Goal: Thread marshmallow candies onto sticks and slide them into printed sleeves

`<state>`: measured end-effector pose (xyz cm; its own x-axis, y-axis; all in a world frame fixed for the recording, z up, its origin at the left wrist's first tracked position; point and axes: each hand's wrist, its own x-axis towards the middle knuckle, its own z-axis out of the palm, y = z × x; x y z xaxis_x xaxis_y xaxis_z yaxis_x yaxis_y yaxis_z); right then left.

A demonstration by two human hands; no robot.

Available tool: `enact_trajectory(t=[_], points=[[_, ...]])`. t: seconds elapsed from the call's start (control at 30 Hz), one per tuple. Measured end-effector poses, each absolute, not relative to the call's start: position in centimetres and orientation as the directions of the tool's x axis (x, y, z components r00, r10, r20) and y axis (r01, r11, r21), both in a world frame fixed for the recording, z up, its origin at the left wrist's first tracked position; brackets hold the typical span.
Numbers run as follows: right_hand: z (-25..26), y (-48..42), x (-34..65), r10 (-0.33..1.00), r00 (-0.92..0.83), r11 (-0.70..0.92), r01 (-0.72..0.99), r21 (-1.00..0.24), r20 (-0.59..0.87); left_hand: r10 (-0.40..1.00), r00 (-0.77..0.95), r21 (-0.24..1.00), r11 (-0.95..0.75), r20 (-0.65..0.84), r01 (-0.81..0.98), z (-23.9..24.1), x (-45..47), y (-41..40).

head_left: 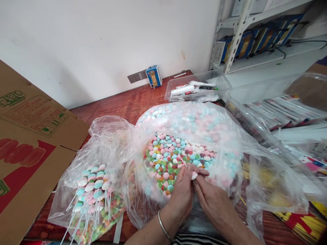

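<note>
Head view: left hand (182,189) and right hand (214,202) together, drawn narrow about a pale candy (194,175); cannot tell which grips it. Candy sits over loose mixed sweets (166,156) in open plastic bag (219,131); stick candies (98,184) lie left.

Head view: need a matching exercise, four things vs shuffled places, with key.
Things
1. Small pale candy
2. Candies on sticks
3. Metal bangle
4. Blue device

Places
A. Beside the wall sockets
B. To the picture's left of the loose candies
C. Where the left hand and right hand meet
D. Around the wrist of the left arm

Pairs: 1-C, 2-B, 3-D, 4-A
</note>
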<state>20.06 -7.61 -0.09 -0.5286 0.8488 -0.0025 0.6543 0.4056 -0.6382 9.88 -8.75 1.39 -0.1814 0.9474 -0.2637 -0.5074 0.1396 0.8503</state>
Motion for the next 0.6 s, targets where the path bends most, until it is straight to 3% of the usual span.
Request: enact_trajectory(t=[0.1, 0.17, 0.2, 0.27, 0.33, 0.4, 0.47, 0.6], points=[[0.1, -7.1, 19.7, 0.847, -0.531, 0.361, 0.615, -0.701, -0.031, 0.947, -0.179, 0.915, 0.189, -0.266, -0.357, 1.0, 8.2, -8.8], [0.2, -6.8, 19.9, 0.854, -0.519, 0.346, 0.622, -0.702, -0.040, 0.944, -0.272, 0.983, 0.175, -0.184, -0.057, 1.0, 5.6, -8.6], [0.2, -6.7, 20.0, 0.860, -0.509, 0.338, 0.630, -0.699, -0.043, 0.930, -0.360, 0.975, 0.142, -0.072, 0.173, 1.1, 4.0, -8.5], [0.2, -6.5, 20.5, 0.871, -0.490, 0.323, 0.636, -0.701, -0.044, 0.895, -0.394, 0.760, 0.105, 0.209, 0.641, 1.2, 0.6, -8.1], [0.2, -6.4, 20.8, 0.877, -0.479, 0.312, 0.629, -0.712, -0.039, 0.887, -0.336, 0.462, 0.165, 0.318, 0.871, 1.2, -2.3, -7.9], [0.0, -6.5, 20.9, 0.880, -0.474, 0.299, 0.619, -0.726, -0.042, 0.897, -0.306, 0.271, 0.223, 0.318, 0.936, 1.0, -4.2, -7.8], [-0.2, -6.6, 21.0, 0.881, -0.470, 0.281, 0.614, -0.737, -0.055, 0.905, -0.280, 0.205, 0.223, 0.321, 0.953, 0.7, -5.1, -7.9], [-0.5, -6.7, 21.2, 0.878, -0.471, 0.250, 0.604, -0.756, -0.086, 0.882, -0.273, 0.318, 0.152, 0.383, 0.936, 0.5, -4.9, -7.5]])
